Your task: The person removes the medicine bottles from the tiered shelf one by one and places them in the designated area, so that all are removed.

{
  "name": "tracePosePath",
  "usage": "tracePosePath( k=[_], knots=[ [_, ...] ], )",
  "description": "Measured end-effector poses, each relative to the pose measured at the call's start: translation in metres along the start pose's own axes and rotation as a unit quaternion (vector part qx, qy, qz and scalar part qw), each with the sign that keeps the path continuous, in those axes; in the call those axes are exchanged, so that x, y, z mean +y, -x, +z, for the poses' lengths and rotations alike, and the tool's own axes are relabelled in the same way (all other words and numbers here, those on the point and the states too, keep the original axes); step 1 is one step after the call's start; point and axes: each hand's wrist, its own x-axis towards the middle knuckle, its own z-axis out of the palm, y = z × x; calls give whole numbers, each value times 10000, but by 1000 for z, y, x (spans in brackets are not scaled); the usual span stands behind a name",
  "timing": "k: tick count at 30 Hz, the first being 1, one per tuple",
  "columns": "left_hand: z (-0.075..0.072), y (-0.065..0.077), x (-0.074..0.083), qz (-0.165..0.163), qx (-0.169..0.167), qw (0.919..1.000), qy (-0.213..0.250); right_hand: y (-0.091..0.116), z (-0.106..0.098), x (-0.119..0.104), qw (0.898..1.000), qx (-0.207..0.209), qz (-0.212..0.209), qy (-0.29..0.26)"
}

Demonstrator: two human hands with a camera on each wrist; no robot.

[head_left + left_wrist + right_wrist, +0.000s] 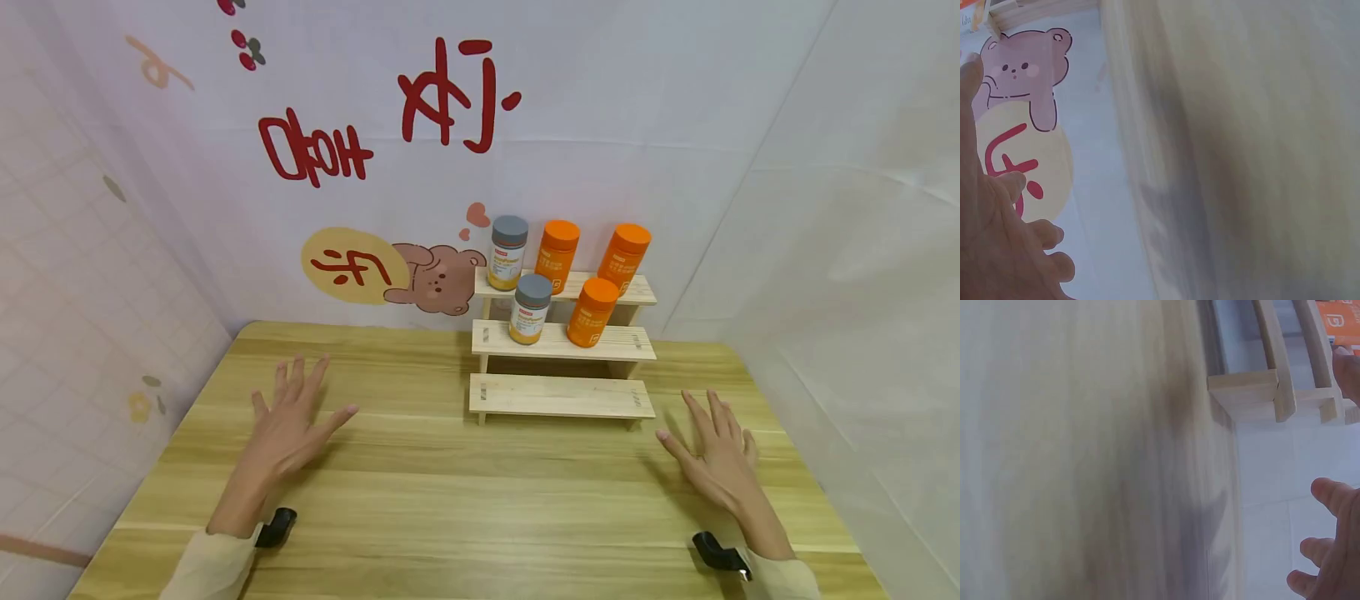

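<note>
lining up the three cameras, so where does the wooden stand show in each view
Head: the wooden stand is right of centre, with jars on its upper two tiers.
Left wrist: only part of the wooden stand shows, at the top left, above the bear print.
Right wrist: part of the wooden stand shows, upper right.
Shared landmark: the wood-grain table, in all three.

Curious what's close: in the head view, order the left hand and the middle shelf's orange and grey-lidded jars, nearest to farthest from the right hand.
1. Orange jar, middle shelf's right half
2. Grey-lidded jar, left of it
3. Left hand, far left
</note>
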Motion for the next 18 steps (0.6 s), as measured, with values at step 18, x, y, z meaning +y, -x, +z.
tracePosePath(
  k=[18],
  knots=[
    [3,-23,22,113,120,9984,548,-23,6,-7,9890,-392,-16,-1428]
  ],
)
